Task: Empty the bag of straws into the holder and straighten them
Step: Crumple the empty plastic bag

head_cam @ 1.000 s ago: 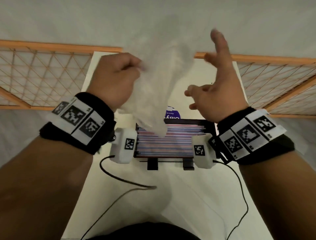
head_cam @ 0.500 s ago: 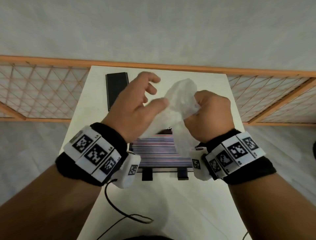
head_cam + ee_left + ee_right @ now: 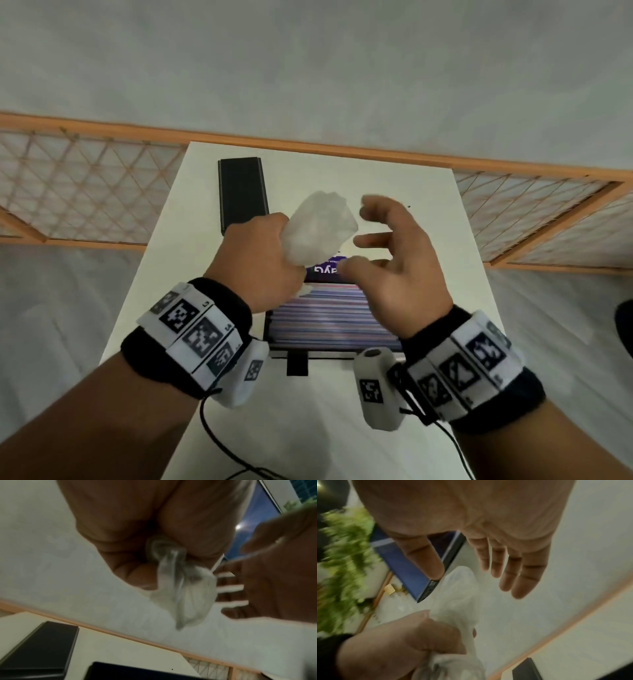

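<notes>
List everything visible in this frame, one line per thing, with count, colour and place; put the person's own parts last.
bag: one, clear, crumpled, above the holder
straws: many, striped, lying flat in the holder
holder: one, black, table centre
lid: one, black, far left of the table
table: one, white
railing: orange lattice, beyond the table
wrist cameras: two, white, cabled
wristbands: two, black with tags
left hand: grips the bag
right hand: fingers spread, beside the bag, holding nothing
</notes>
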A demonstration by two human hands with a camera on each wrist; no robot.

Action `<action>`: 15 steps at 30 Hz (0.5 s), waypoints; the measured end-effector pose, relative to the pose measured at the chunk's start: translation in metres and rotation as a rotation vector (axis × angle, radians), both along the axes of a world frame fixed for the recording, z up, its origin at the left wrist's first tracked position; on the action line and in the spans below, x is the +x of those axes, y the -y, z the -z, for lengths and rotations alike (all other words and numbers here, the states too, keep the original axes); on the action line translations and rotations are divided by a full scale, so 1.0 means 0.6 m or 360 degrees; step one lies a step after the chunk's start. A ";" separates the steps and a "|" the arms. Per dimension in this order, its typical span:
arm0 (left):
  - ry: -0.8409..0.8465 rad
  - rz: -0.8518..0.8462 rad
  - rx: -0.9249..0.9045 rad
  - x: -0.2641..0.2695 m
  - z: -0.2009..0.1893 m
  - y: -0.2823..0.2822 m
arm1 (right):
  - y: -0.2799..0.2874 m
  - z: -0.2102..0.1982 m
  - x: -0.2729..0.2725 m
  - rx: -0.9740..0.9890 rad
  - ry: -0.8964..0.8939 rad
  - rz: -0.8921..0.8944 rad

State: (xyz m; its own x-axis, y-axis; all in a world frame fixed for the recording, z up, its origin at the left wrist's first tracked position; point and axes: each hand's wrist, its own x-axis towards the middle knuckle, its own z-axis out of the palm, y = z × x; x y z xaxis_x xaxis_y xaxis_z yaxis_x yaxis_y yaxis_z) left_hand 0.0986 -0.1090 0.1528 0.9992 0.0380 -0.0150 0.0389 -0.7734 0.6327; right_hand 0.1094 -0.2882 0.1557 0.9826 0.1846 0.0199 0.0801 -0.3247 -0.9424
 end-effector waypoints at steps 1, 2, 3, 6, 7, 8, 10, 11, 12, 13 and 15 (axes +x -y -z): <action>-0.0023 0.0024 -0.0028 -0.003 -0.001 -0.007 | -0.011 -0.001 -0.009 -0.0050 0.0124 -0.0104; -0.0050 0.0068 -0.0124 -0.008 -0.003 -0.014 | -0.027 0.002 -0.019 -0.0102 0.0224 -0.0224; -0.0059 0.0116 -0.0261 -0.013 -0.006 -0.018 | -0.045 0.009 -0.028 -0.0185 0.0307 -0.0306; 0.0106 0.0280 -0.0514 -0.027 0.000 -0.036 | -0.091 0.014 -0.024 -0.0325 0.0245 -0.0267; 0.0197 0.0320 -0.0510 -0.030 0.005 -0.046 | -0.101 0.012 -0.017 -0.0207 0.0119 -0.0235; 0.0297 0.0337 -0.0464 -0.032 0.009 -0.058 | -0.110 0.011 -0.012 -0.0026 -0.0036 -0.0202; 0.0457 0.0322 -0.0350 -0.032 0.007 -0.077 | -0.129 0.009 -0.011 0.0343 -0.0374 -0.0160; 0.0494 0.0325 -0.0336 -0.033 0.005 -0.084 | -0.140 0.009 -0.014 0.0462 -0.0505 -0.0138; 0.0485 0.0347 -0.0359 -0.034 0.002 -0.089 | -0.150 0.010 -0.019 0.0542 -0.0614 -0.0101; 0.0431 0.0365 -0.0396 -0.035 0.000 -0.093 | -0.159 0.012 -0.024 0.0568 -0.0690 -0.0063; 0.0291 0.0329 -0.0333 -0.035 0.000 -0.103 | -0.166 0.012 -0.041 0.0398 -0.0656 -0.0063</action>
State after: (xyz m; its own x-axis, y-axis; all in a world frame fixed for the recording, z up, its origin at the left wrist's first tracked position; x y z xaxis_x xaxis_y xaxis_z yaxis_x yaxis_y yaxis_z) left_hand 0.0778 -0.0473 0.1528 0.9723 -0.1503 0.1791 -0.2338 -0.6060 0.7604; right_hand 0.0849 -0.1888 0.1485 0.9103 0.2610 -0.3212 -0.3087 -0.0885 -0.9470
